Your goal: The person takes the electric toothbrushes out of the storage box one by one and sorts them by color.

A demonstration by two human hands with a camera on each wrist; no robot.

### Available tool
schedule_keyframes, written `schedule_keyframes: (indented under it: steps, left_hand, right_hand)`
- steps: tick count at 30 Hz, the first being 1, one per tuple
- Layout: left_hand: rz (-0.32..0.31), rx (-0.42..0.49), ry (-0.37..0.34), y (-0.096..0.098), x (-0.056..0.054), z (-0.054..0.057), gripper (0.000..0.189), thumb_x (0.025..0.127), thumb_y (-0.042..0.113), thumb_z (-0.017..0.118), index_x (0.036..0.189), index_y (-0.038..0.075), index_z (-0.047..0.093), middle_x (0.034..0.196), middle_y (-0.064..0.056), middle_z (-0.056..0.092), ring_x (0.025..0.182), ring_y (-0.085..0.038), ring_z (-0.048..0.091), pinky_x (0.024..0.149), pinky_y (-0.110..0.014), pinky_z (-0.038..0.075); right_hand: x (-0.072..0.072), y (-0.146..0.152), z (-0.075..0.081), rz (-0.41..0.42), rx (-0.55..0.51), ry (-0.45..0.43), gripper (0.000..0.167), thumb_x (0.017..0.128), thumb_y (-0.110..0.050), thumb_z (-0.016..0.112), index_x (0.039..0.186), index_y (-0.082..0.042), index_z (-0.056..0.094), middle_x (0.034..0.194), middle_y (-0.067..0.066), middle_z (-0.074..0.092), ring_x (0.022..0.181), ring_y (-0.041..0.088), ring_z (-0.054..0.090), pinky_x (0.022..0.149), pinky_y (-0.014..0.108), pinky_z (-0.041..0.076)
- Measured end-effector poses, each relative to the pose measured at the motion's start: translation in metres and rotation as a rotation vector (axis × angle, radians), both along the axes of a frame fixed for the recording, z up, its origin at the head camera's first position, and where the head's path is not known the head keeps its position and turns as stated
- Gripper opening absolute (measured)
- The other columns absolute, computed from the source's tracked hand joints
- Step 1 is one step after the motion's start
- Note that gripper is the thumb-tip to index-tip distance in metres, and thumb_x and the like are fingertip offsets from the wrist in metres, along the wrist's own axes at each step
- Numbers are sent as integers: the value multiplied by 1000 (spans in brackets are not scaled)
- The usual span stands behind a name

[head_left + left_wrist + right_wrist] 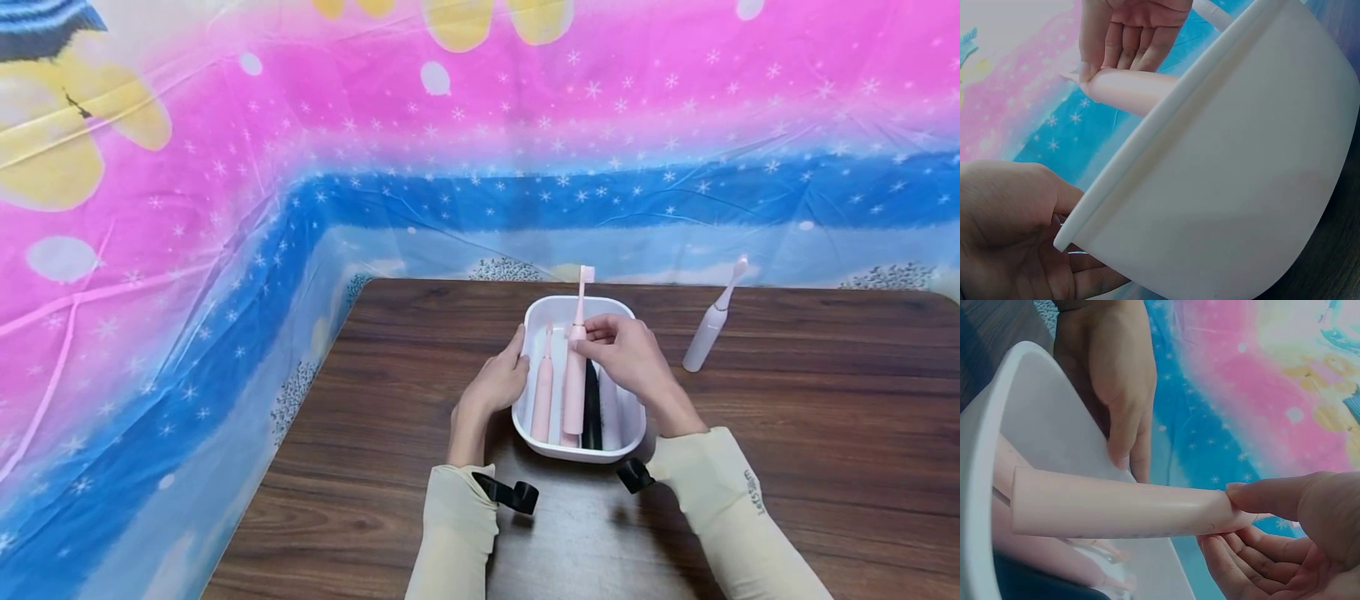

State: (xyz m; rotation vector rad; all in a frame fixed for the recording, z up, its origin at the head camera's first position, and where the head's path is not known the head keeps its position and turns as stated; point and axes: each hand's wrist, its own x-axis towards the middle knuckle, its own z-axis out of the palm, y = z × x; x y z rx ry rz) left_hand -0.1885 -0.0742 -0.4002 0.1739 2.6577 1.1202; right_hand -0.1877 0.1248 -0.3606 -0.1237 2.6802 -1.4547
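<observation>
Through the head view I read the right hand [626,354] as pinching the pink toothbrush [576,387] just below its neck, between thumb and fingertips. The brush points head-up over the white tub [577,455], handle base inside the rim. I judge that the high pinch leaves the handle clear of the fingers. The left hand [491,387] lays fairly straight fingers against the tub's left side, presumably to steady it.

Inside the tub are a second pink toothbrush [543,396], a black handle [592,408] and a pale lilac handle [609,412]. On the table [360,467], right of the tub and apart from it, a pale toothbrush [707,337] appears to stand upright.

The right hand hides the upper ends of the black and lilac handles. Another pink piece [568,439] shows only partly beneath the held brush. I cannot tell whether the held base touches the contents, nor exactly where the left thumb bears.
</observation>
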Motion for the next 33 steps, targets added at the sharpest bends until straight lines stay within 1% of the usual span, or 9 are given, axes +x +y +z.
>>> schedule_keyframes:
  steps: [5,12,17,21,26,29,33]
  left_hand:
    - [0,-7,7,0,1,0,55,104,27,31,155,26,12,155,-5,31,138,-22,37,109,-40,35]
    - [2,-2,2,1,0,-1,55,104,26,31,155,26,12,155,-5,31,138,-22,37,108,-40,35]
    - [6,0,-1,2,0,-1,54,104,26,30,155,24,12,155,-4,31,137,-21,38,108,-41,36]
    - [3,2,-4,1,1,-1,55,104,26,30,155,23,12,155,-5,31,138,-22,38,107,-41,36]
    - [2,-3,-9,1,1,1,55,104,26,30,155,25,12,155,-5,30,138,-22,37,108,-41,36]
    - [1,-5,-7,1,2,2,54,104,27,30,155,24,12,155,-5,30,139,-22,36,109,-41,35]
    - [1,-10,-5,2,2,3,54,104,27,30,155,24,12,155,-5,30,138,-22,36,109,-40,35]
  right_hand:
    - [1,2,5,-2,-11,12,37,89,-25,68,118,-2,63,108,17,67,98,27,63,82,38,49]
    - [1,9,14,-8,2,48,36,90,-24,66,118,-1,62,108,17,66,97,27,62,80,37,49]
    - [3,13,20,-35,-42,54,36,90,-24,67,118,-3,61,109,16,66,97,26,61,78,33,48]
    - [7,18,31,-52,-65,76,37,89,-24,68,118,-3,62,108,16,66,97,25,61,76,30,48]
    - [13,27,47,-59,-80,119,41,90,-28,67,121,-3,61,112,16,65,98,24,61,76,25,48]
    - [15,33,55,-64,-92,146,44,90,-30,66,124,-2,60,114,16,64,97,21,60,74,21,47]
    - [15,42,62,-92,-98,174,44,90,-31,67,123,-3,61,112,14,64,90,11,59,71,16,47]
